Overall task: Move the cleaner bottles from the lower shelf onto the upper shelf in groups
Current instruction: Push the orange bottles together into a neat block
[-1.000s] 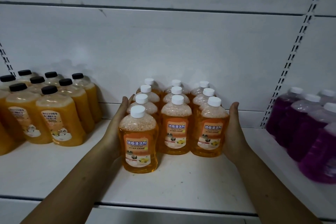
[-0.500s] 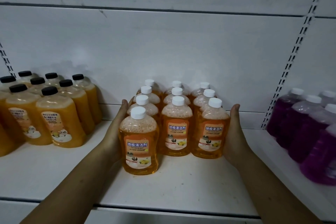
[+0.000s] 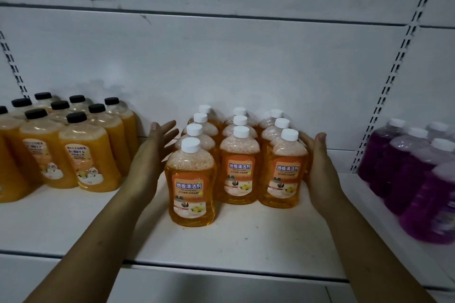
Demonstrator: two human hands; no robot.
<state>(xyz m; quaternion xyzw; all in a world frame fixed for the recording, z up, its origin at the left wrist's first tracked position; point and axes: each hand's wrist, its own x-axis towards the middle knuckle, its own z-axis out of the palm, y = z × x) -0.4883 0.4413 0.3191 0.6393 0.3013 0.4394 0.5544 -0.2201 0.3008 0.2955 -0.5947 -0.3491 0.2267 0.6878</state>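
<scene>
Lifted off the white-capped bottles (image 3: pixel 240 167), my left hand (image 3: pixel 150 155) spreads open beside them, right hand (image 3: pixel 320 170) flat against them, bare shelf (image 3: pixel 246 236) in front.

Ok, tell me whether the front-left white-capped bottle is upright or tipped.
Upright: the front-left bottle stands on its base on the shelf, white cap on top.

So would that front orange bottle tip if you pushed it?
Probably not easily: the front bottle looks nearly full, so likely heavy for its size. It is tall, so a push near the cap might tip it. Pushed low, it would probably slide on the smooth shelf.
</scene>
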